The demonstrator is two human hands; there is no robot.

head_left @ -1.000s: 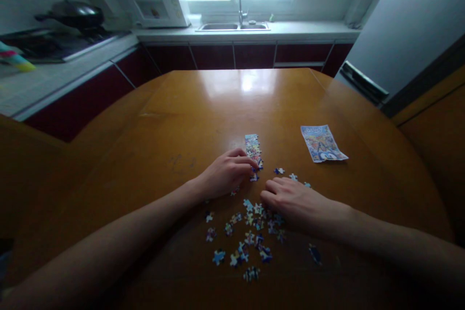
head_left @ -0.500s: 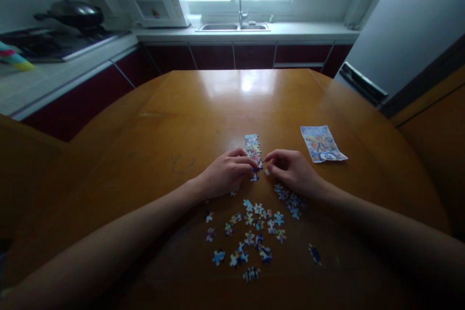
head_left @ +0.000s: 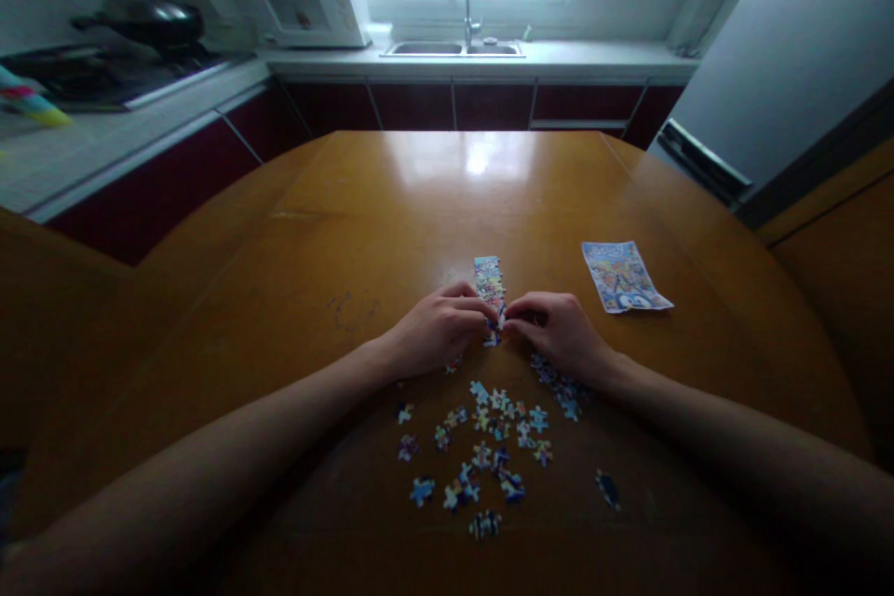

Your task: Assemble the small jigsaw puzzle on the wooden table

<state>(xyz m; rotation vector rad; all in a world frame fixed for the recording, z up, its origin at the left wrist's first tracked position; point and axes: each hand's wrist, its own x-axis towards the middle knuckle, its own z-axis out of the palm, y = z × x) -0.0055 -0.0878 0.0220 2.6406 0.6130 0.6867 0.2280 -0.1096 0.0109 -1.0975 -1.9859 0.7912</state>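
Note:
A narrow strip of joined jigsaw puzzle (head_left: 488, 275) lies on the wooden table. From its left side, my left hand (head_left: 447, 326) curls its fingers over the lower part of the strip and holds it. Opposite, my right hand (head_left: 559, 331) pinches a small puzzle piece against the strip's right edge; the fingertips mostly cover that piece. Loose puzzle pieces (head_left: 499, 400) are scattered nearer to me. A denser group of pieces (head_left: 559, 384) lies just below my right hand, partly hidden by it.
A creased printed picture sheet (head_left: 624, 277) lies to the right on the table (head_left: 391, 233). One dark piece (head_left: 607, 489) sits apart at the lower right. Beyond the table are a sink (head_left: 426, 48), a stove with a black pan (head_left: 150, 20), and a fridge (head_left: 782, 56).
My right hand has moved slightly left, bringing the puzzle piece from beside the strip to its edge. My left hand stays on the strip. The camera view has shifted a little.

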